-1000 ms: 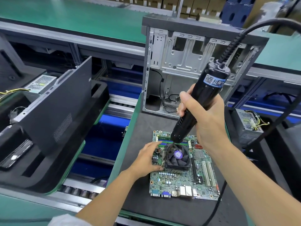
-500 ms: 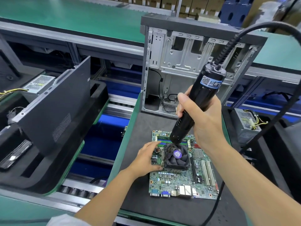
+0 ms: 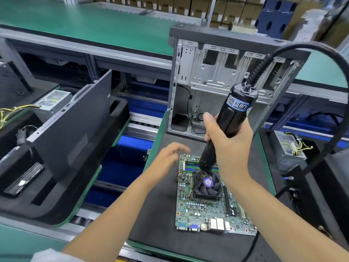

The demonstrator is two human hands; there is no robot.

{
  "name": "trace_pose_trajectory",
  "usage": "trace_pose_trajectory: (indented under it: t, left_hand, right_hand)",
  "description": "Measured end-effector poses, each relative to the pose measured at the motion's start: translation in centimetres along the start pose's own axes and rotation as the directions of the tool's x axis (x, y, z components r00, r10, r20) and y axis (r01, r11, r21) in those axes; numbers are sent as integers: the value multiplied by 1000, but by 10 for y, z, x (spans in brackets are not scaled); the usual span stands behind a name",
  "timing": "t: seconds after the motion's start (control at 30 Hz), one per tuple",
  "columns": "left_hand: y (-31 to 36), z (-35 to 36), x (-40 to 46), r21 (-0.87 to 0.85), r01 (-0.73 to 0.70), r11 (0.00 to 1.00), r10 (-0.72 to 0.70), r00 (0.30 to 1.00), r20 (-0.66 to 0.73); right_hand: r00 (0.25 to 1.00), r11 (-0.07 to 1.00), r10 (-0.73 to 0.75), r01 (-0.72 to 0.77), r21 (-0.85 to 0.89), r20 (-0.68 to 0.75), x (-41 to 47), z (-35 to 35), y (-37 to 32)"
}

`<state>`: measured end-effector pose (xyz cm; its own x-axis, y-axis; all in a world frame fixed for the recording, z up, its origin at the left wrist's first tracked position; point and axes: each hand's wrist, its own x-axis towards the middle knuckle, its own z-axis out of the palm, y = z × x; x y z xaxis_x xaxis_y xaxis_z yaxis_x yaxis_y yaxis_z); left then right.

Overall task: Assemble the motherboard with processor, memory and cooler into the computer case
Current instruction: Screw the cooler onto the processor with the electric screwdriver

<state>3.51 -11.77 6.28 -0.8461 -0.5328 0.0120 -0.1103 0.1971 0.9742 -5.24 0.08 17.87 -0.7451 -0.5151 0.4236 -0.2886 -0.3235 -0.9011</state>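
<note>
Lifted off the cooler [image 3: 207, 183] since a moment ago: left hand [image 3: 166, 159], blurred, fingers loosely spread, holding nothing, hovering just left of the green motherboard [image 3: 205, 210]. Wrapped tight round a smooth black cylindrical screwdriver [image 3: 226, 127]: right hand [image 3: 229, 146], tip down on the finned black fan below the fingers. Beyond the fingers, upright: open grey metal case [image 3: 224, 72], only cables inside; board flat on dark matte mat [image 3: 158, 220].

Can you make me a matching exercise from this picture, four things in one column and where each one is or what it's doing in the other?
Things:
1. left hand
2. right hand
3. cooler
4. computer case

States:
A. standing open behind the board
B. gripping the electric screwdriver
C. lifted, fingers spread, holding nothing
D. sitting on the motherboard

Pairs: 1-C, 2-B, 3-D, 4-A
</note>
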Motion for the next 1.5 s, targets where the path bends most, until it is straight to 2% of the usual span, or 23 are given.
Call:
trace_pose_trajectory:
  t: [0.07,0.13,0.2,0.33,0.47,0.57,0.7,0.87,1.03,1.13,1.27,1.5]
  left_hand:
    - [43,-6,6,-134,-103,986,102,995,-16]
    - [84,-8,9,-241,-188,952,201,979,31]
    - [111,-6,11,-270,-235,934,268,959,92]
    - [128,-3,15,-378,-216,900,286,948,140]
    - [135,-1,14,-492,-107,864,264,928,261]
    - [145,-8,18,-442,-162,882,323,892,316]
    - [151,-19,22,-376,-196,906,356,832,426]
    - [137,-14,22,-441,-225,869,398,848,350]
    - [135,-16,17,-440,-219,871,392,850,352]
    - [139,-22,20,-377,-209,902,359,848,390]
    - [148,-30,25,-304,-199,932,330,811,483]
    - [142,-23,26,-328,-238,914,380,782,494]
  right_hand:
    - [1000,1000,-10,10,19,25,-1,3,0]
    - [999,999,-26,23,45,48,-1,6,-1]
    - [997,996,-46,40,84,68,-1,10,0]
    - [992,988,-73,58,146,103,3,13,5]
    - [986,988,-93,74,134,140,7,17,10]
    - [990,984,-74,53,170,118,10,17,12]
    - [977,977,-112,75,201,181,9,18,14]
    - [971,984,-111,78,160,210,6,22,21]
    - [963,986,-125,94,138,238,5,25,22]
    - [965,980,-113,69,188,236,7,25,22]
    - [967,976,-102,51,214,235,8,24,25]
    - [976,984,-103,72,160,193,6,22,30]
